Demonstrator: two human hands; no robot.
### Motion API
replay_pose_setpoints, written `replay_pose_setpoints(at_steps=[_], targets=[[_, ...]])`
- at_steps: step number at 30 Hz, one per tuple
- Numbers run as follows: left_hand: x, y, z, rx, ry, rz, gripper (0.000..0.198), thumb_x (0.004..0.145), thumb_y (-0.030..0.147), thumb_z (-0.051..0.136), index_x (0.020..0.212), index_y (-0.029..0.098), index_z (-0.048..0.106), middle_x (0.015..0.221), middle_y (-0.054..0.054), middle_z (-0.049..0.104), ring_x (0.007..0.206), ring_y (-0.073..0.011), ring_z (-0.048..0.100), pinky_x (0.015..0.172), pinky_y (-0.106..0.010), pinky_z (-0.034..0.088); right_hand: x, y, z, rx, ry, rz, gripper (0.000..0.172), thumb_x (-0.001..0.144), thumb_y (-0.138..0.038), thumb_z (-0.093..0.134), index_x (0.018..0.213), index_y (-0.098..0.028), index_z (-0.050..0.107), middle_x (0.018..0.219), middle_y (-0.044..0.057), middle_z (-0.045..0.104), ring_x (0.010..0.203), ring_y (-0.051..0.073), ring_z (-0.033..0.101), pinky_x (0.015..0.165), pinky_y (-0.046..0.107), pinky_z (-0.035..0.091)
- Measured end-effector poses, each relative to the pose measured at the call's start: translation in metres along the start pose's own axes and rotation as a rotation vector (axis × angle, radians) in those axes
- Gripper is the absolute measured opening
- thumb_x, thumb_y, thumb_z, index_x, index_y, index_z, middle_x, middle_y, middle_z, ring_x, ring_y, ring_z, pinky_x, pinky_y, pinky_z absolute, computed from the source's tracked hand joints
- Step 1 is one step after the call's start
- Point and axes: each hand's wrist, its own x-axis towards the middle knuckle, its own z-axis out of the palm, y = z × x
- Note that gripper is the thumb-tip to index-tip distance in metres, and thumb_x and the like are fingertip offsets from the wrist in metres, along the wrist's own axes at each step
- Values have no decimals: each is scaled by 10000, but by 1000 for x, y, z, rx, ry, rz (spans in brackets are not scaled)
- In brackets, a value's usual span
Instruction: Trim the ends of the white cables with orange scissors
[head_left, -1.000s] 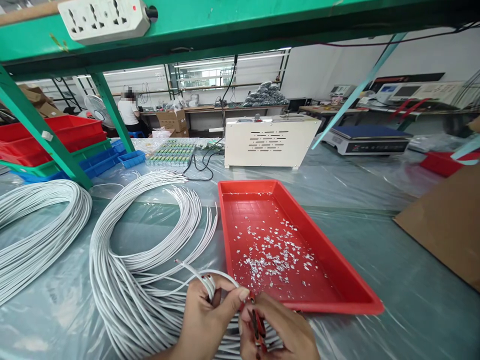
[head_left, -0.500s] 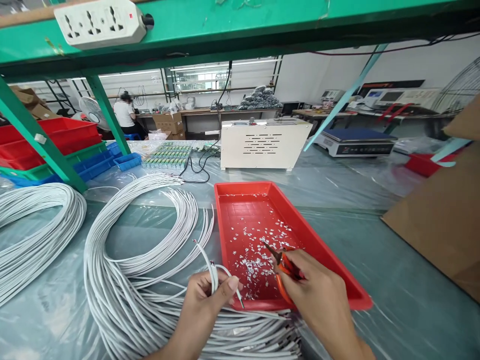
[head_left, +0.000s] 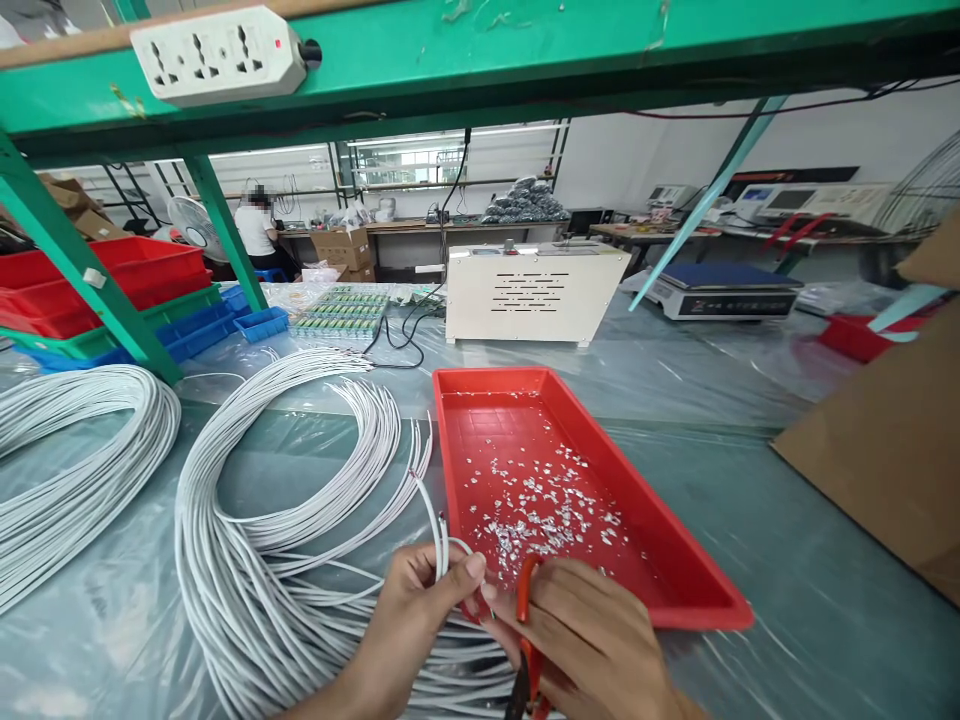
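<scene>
My left hand (head_left: 420, 610) pinches thin white wires (head_left: 439, 525) whose bare ends stick up from its fingers. The wires come from a big white coil (head_left: 247, 540) lying on the plastic-covered bench. My right hand (head_left: 592, 640) grips orange-handled cutters (head_left: 529, 640), closed round the handles, right beside my left thumb at the near rim of a red tray (head_left: 679, 570). Small white insulation scraps (head_left: 544, 505) lie scattered in the tray.
A second white coil (head_left: 67, 460) lies at the left. A cream machine box (head_left: 532, 290) stands behind the tray, a scale (head_left: 727, 290) at right. Brown cardboard (head_left: 892, 450) leans at the right edge. Green shelf legs, stacked red, green and blue bins (head_left: 112, 290) at left. A person sits far back.
My right hand has come back from over the tray to my left hand, bringing the cutters to the wire ends. My left hand has stayed in place holding the wires.
</scene>
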Motion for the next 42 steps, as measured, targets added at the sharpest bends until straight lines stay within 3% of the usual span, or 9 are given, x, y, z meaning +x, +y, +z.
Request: replay_pose_setpoints(at_steps=[5,10,13,16,20,27,31,36,42], targets=[[-1,-6,1,99,-71,54,348,780,399,528,591,122,622,581,-15,578,589,-132,516,616,-235,382,1,-4,-1,-23,117,83,210,729,-39,494,801,-173,637,549,30,620,484,147,539,490,264,430],[-6,-8,4,303,-84,112,410,771,464,500,599,132,668,610,-35,622,675,-177,558,667,-247,407,-1,-9,-3,207,137,631,139,773,-204,532,675,-178,627,510,-2,530,464,122,490,450,226,404],[-7,-5,6,291,-217,88,317,785,405,516,789,146,698,711,-42,664,785,-201,575,777,-282,399,2,-13,-2,384,186,902,222,758,-319,561,593,-177,603,504,-10,516,474,118,474,445,208,389],[-6,-3,6,216,-248,70,264,805,346,514,905,166,679,746,-40,678,821,-198,581,865,-323,365,4,-13,-2,542,248,1080,235,691,-381,621,584,-171,602,484,-27,492,442,105,425,405,201,337],[-3,-4,1,150,-154,96,247,812,318,516,783,163,707,736,-47,683,959,-201,542,945,-316,292,-1,-10,4,862,191,1238,246,629,-370,683,571,-159,571,428,-60,434,386,62,326,378,177,262],[-3,-3,0,-6,-7,30,194,727,336,622,767,156,683,680,-17,655,678,-154,561,668,-238,401,-4,-15,18,1194,79,1277,324,673,-435,630,545,-169,495,406,-61,431,402,68,353,443,188,302],[-3,0,1,-37,14,57,211,740,323,617,647,134,619,584,23,572,531,-78,464,548,-177,349,-5,-18,22,1131,-46,1246,309,665,-446,627,606,-158,534,437,-62,413,391,61,337,406,182,248],[-4,4,-6,-46,13,48,253,788,347,557,651,135,540,577,30,536,441,-42,303,434,-167,218,-5,-22,23,894,-12,1075,278,683,-388,603,558,-149,535,483,-53,385,452,68,294,437,199,231],[-4,6,-12,15,20,38,261,783,362,560,652,146,496,577,18,517,512,-68,361,454,-189,192,3,-30,8,758,-81,990,309,647,-439,615,566,-160,510,540,-23,447,508,100,385,494,216,286]])
